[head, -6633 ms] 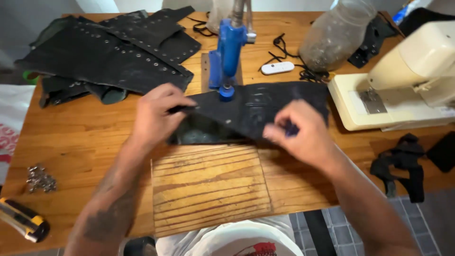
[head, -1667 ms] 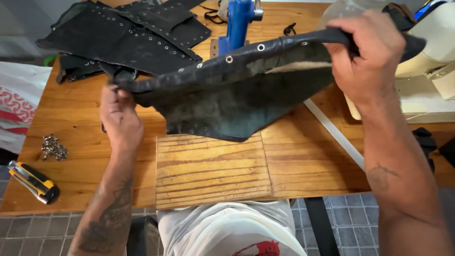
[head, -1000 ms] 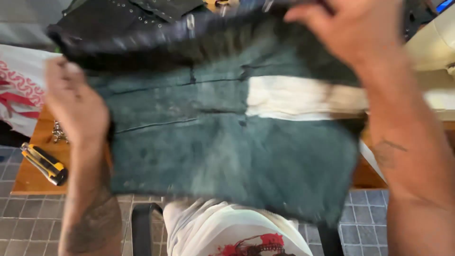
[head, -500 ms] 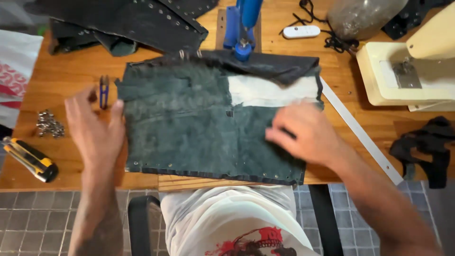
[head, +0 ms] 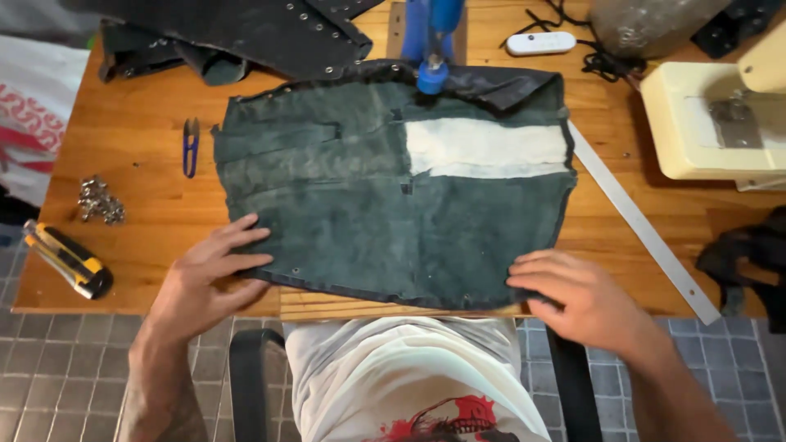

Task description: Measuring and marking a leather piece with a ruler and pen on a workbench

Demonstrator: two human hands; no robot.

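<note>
— Both hands are down at the near edge now. The left hand (head: pixel 209 282) lies flat, fingers spread on the lower left corner of the dark green leather panel (head: pixel 385 221); the right hand (head: pixel 577 299) has its fingers curled over the lower right corner.

— So the panel is off the air and flat on the wooden workbench (head: pixel 147 205), rough side up, white patch (head: pixel 487 149) showing?

— Yes, and the small blue snips (head: pixel 191 146) have left the left hand; they lie just beside the panel. The far edge sits under the blue press (head: pixel 432 49), so I judge the piece is being squared up.
</note>
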